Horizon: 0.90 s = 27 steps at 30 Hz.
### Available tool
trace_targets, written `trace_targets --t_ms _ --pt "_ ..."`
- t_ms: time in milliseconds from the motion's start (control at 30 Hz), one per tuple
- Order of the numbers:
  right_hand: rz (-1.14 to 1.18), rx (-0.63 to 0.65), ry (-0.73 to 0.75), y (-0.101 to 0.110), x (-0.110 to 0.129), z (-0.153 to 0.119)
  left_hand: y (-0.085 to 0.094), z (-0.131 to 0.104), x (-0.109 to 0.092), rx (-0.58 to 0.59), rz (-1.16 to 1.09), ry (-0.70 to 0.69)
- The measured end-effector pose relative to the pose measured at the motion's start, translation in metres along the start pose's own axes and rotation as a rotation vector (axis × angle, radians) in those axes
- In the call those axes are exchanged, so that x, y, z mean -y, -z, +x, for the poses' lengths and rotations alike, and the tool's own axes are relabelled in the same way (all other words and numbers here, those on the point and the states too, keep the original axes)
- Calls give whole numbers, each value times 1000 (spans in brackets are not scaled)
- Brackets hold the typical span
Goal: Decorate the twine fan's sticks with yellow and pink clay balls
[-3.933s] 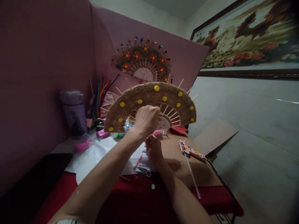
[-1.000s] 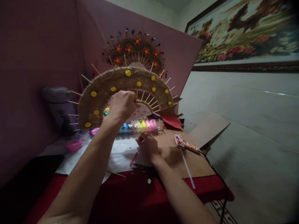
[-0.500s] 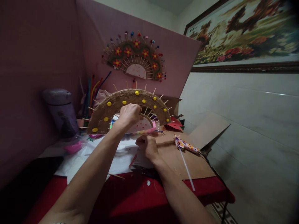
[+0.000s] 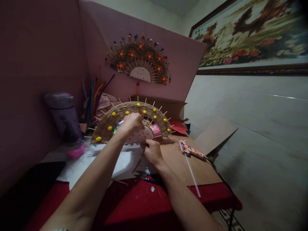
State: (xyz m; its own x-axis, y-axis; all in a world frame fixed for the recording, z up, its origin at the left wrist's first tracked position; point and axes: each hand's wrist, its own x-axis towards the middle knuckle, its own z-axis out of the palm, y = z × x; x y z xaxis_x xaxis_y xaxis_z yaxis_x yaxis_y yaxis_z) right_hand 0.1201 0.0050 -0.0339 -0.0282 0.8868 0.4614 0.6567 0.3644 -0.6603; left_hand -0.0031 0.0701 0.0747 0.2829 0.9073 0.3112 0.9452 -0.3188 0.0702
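Red cloth (image 4: 168,202) nearest; right hand (image 4: 151,151) curled on the cardboard (image 4: 183,163), contents hidden. Just above and left, left hand (image 4: 131,123) closed on the twine fan (image 4: 108,123), upright, long axis left to right, low over the table.

Dim room. Pink boards (image 4: 48,48) stood behind table in red cloth (image 4: 144,208). Framed painting (image 4: 252,35) hung on pale wall (image 4: 252,106).

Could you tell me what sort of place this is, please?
Probably a home craft corner. A finished flowered fan hangs on a pink board, pipe cleaners stand behind, and the left hand holds a twine-wound fan over a red-covered table.
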Motion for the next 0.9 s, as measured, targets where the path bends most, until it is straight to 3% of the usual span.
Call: trace_targets --t_ms 300,500,700,900 --pt "-186 -13 102 1 3 -3 -12 4 6 94 -114 -6" --pt "-263 -3 69 2 3 -4 -16 4 1 109 -156 -51" --pt "-219 -40 144 -1 -3 -4 -27 0 -8 114 -110 -96" --pt "-116 -22 92 1 -4 -3 -31 1 -6 128 -92 -87"
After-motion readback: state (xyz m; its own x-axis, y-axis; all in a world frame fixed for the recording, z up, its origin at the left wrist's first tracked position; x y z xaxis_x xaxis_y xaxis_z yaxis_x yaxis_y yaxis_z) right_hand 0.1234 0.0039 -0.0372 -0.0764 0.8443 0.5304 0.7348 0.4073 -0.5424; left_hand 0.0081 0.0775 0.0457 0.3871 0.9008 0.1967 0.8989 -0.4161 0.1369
